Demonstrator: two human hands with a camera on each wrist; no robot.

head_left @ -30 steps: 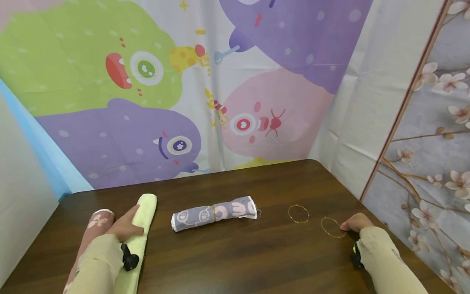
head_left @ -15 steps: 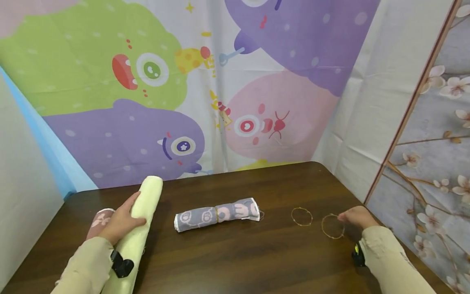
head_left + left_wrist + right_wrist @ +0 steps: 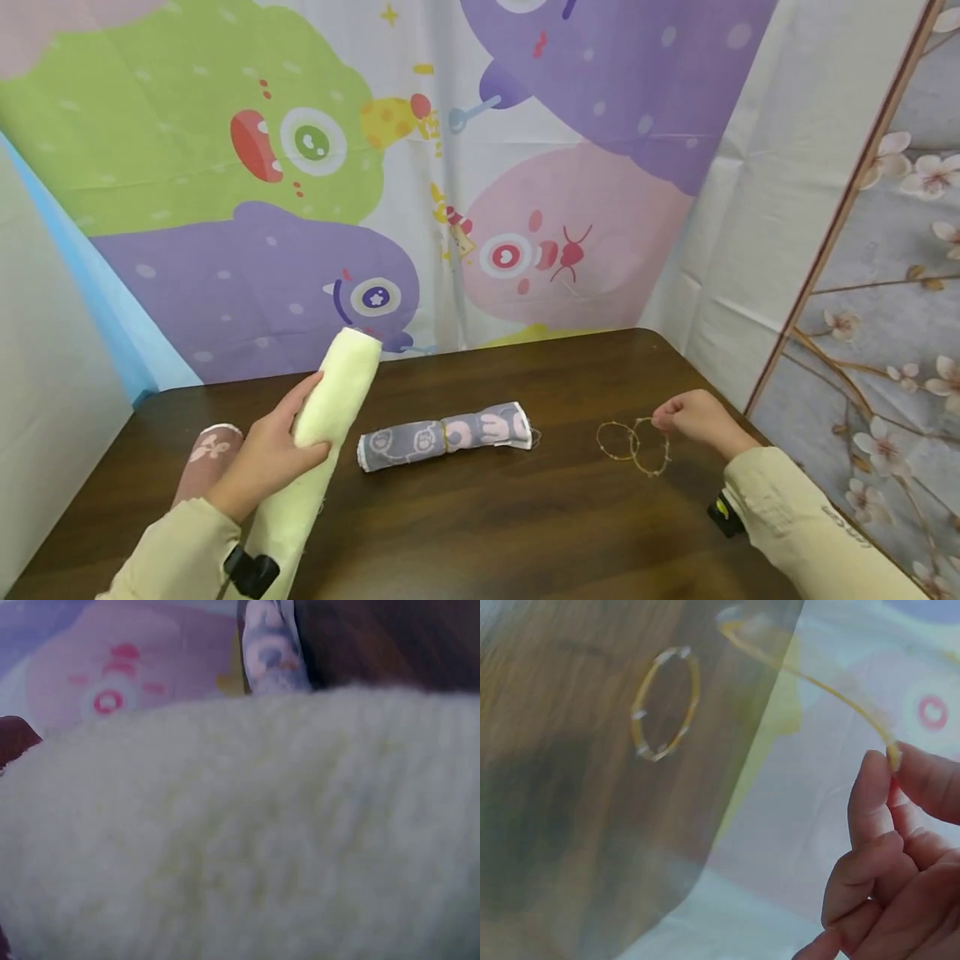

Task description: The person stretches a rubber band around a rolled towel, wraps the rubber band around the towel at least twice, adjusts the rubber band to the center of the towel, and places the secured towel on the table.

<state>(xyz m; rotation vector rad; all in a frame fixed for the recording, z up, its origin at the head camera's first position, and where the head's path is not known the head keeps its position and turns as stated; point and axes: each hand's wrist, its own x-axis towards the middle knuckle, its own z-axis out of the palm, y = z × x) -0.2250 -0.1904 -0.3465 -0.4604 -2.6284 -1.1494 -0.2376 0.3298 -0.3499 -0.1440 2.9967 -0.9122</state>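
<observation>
My left hand [image 3: 273, 454] grips a rolled pale yellow towel [image 3: 341, 387], its far end tilted up off the table. That towel [image 3: 247, 825] fills most of the left wrist view and hides the fingers there. Between thumb and forefinger, my right hand [image 3: 697, 421] pinches a thin yellow elastic band [image 3: 651, 475] with small knots along it. The band [image 3: 832, 691] hangs as a loop, raised from the table. A second such band [image 3: 639, 715] lies flat on the wood, overlapped by the held one in the head view.
On the dark wooden table [image 3: 480, 533], a rolled grey towel with pink patterns [image 3: 487, 427] lies in the middle, a band round it. A rolled dusty-pink towel [image 3: 198, 467] lies at the left, partly behind the left arm. A cartoon curtain [image 3: 420, 208] hangs along the back edge.
My left hand has lifted the yellow towel and moved it rightward. My right hand has raised one elastic band from the table and carried it left, over the other band.
</observation>
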